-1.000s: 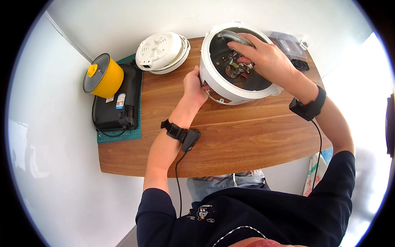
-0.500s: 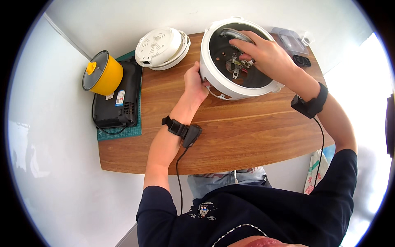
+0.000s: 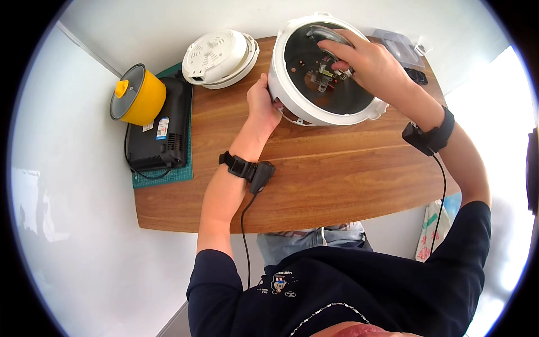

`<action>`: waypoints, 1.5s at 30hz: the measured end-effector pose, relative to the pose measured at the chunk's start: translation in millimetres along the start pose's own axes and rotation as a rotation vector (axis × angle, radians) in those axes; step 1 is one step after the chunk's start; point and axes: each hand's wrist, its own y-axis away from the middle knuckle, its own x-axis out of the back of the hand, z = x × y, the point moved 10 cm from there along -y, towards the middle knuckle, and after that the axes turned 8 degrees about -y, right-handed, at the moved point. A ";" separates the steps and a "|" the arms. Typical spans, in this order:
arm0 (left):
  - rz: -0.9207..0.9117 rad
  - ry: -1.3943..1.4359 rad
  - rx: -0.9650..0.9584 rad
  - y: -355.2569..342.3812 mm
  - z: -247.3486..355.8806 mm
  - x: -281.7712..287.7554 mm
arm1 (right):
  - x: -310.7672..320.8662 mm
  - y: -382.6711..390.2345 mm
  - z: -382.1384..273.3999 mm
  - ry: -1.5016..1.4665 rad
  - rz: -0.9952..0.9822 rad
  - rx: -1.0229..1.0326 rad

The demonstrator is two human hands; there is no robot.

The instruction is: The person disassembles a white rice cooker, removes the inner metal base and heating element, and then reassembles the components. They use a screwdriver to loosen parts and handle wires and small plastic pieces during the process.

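Note:
A white rice cooker body (image 3: 297,106), without its lid and bottom, stands at the far side of the table, its dark inner wall showing. My left hand (image 3: 263,106) grips its left outer wall near the lower edge, with the thumb up along the side. My right hand (image 3: 368,59) reaches into the opening from the right, fingers closed on the edge of a round silver heating plate (image 3: 327,33). Below my fingers, a metal bracket with small parts and wires (image 3: 324,78) shows inside the body. My palm hides part of the plate.
At the far left, a yellow pot (image 3: 147,98) sits on a black appliance (image 3: 157,143) over a green mat (image 3: 163,181). A white vented base piece (image 3: 216,56) lies left of the body. At the far right are a clear plastic tray (image 3: 396,48) and a black part (image 3: 415,76).
The whole view has shifted slightly, so the table things appear higher. My right hand and the heating plate have moved a little to the right; my left hand keeps its grip.

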 end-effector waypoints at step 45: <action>0.023 0.034 0.058 -6.9 -17.9 3.6 | -2.1 -4.2 -6.4 -0.043 0.132 0.078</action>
